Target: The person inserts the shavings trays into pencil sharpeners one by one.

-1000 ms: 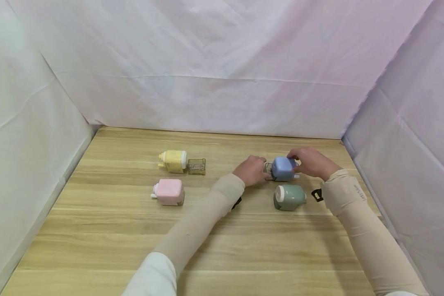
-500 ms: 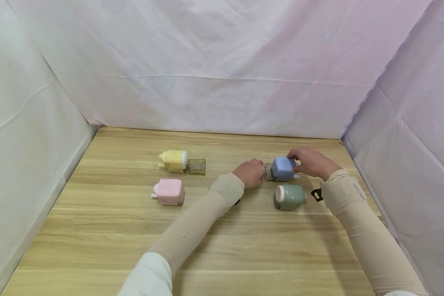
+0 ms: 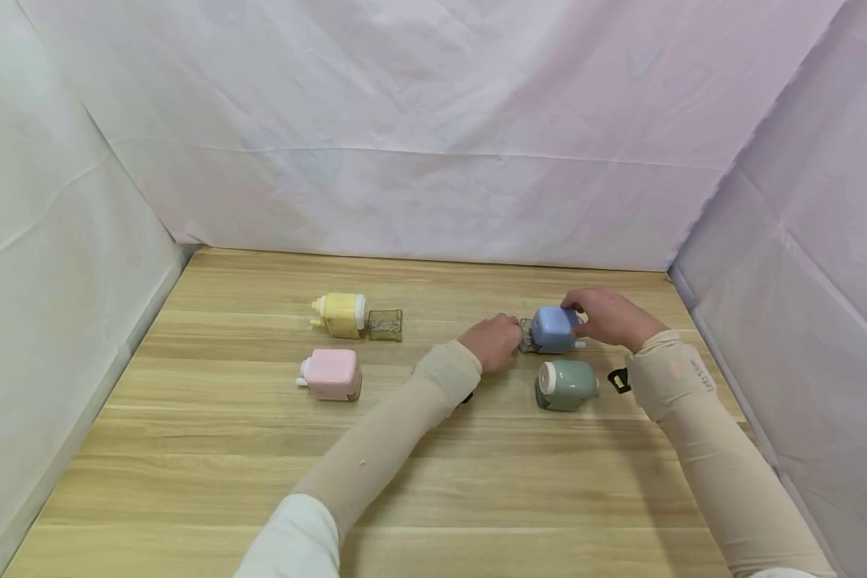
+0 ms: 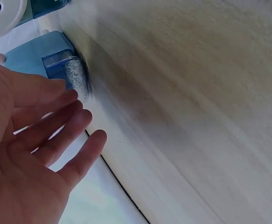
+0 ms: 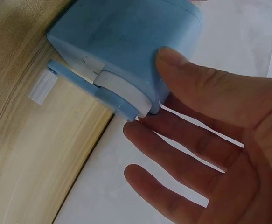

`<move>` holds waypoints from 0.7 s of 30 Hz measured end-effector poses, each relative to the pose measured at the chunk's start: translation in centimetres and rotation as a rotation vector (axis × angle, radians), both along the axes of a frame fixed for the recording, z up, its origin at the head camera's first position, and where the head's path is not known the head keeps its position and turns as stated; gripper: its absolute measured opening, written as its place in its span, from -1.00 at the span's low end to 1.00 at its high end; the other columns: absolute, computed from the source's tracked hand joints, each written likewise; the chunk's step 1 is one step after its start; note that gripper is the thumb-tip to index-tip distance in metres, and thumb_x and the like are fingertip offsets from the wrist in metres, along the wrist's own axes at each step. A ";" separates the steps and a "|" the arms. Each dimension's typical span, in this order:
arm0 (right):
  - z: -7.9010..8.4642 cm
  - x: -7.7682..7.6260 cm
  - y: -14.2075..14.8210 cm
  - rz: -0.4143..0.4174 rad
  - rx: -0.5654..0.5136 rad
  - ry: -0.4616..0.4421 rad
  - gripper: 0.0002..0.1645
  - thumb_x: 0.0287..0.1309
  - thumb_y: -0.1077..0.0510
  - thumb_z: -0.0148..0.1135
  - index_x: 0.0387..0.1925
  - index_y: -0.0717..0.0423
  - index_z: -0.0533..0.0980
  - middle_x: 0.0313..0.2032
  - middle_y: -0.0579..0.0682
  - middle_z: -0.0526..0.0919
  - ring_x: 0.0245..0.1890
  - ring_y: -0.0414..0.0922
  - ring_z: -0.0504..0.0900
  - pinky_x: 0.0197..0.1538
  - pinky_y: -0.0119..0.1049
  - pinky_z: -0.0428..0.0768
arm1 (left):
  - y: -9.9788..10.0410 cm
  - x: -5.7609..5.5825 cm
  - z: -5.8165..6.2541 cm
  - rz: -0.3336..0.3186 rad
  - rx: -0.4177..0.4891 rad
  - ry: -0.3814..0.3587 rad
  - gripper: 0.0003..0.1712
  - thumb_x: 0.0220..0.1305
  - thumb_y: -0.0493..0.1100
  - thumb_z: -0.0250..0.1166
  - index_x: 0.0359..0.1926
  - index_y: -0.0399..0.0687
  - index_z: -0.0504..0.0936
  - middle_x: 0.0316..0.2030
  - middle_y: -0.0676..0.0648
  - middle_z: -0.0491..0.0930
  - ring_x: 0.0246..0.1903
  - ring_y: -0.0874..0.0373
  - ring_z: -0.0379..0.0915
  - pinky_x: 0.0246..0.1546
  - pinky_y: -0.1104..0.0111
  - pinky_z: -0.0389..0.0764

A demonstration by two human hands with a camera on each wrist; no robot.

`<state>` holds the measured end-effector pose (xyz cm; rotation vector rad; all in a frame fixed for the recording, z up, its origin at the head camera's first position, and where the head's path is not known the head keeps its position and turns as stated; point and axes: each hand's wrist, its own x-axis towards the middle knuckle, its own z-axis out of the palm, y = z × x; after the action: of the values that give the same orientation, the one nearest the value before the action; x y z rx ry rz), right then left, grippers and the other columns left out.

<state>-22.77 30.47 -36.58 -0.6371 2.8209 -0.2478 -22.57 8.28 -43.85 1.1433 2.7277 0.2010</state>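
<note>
On the right side of the table stands a blue pencil sharpener (image 3: 555,328) with a crank handle (image 5: 80,84). My right hand (image 3: 607,315) grips its body from the right, thumb on one face and the forefinger mostly hidden behind it. A clear shavings drawer (image 3: 527,337) juts partway out of the sharpener's left side, with shavings inside. My left hand (image 3: 493,342) is at that drawer's outer end. In the left wrist view its fingers (image 4: 75,135) are loosely extended, the thumb and forefinger tips overlapping the drawer.
A green pencil sharpener (image 3: 567,385) stands just in front of the blue one. To the left are a pink sharpener (image 3: 332,373) and a yellow sharpener (image 3: 342,315), whose drawer (image 3: 385,325) of shavings lies beside it. White cloth (image 3: 433,201) walls the table's back and sides.
My left hand has drawn back from over the drawer, then come slightly right to its outer end. The drawer sits slightly nearer the blue sharpener. My right hand keeps its grip.
</note>
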 end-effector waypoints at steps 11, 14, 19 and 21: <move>0.1 0.0 -0.1 0.016 -0.002 0.005 -0.56 0.18 0.34 0.57 0.06 0.41 0.64 -0.02 0.30 0.78 0.05 0.25 0.75 0.16 0.22 0.69 | 0.7 0.3 -0.4 -0.044 -0.032 -0.005 -0.77 0.50 -0.19 0.32 0.08 -0.10 0.77 0.17 -0.11 0.71 0.17 0.03 0.61 0.19 0.26 0.72; 0.0 0.0 -0.1 0.016 -0.002 0.004 -0.56 0.17 0.34 0.57 0.06 0.41 0.64 -0.02 0.30 0.78 0.06 0.26 0.75 0.17 0.23 0.69 | 0.8 0.5 -0.5 -0.056 -0.033 0.010 -0.80 0.49 -0.20 0.31 0.03 -0.09 0.79 0.12 -0.10 0.72 0.12 0.03 0.63 0.14 0.24 0.75; 0.0 -0.1 0.0 0.016 -0.006 -0.002 -0.57 0.18 0.35 0.56 0.06 0.41 0.64 0.00 0.30 0.77 0.08 0.27 0.73 0.18 0.23 0.68 | 1.0 0.7 -0.4 -0.057 -0.038 0.027 -0.80 0.51 -0.20 0.30 0.02 -0.08 0.80 0.11 -0.08 0.73 0.11 0.05 0.63 0.12 0.25 0.74; 0.0 -0.1 0.1 0.011 -0.009 -0.007 -0.57 0.18 0.35 0.55 0.06 0.41 0.64 0.00 0.31 0.76 0.08 0.27 0.73 0.18 0.24 0.68 | 1.1 0.8 -0.4 -0.055 -0.035 0.016 -0.79 0.51 -0.20 0.30 0.03 -0.09 0.80 0.14 -0.08 0.72 0.13 0.05 0.62 0.14 0.26 0.73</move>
<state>-22.86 30.56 -36.56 -0.6524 2.8104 -0.2599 -21.81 9.41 -44.26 1.2138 2.6984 0.1369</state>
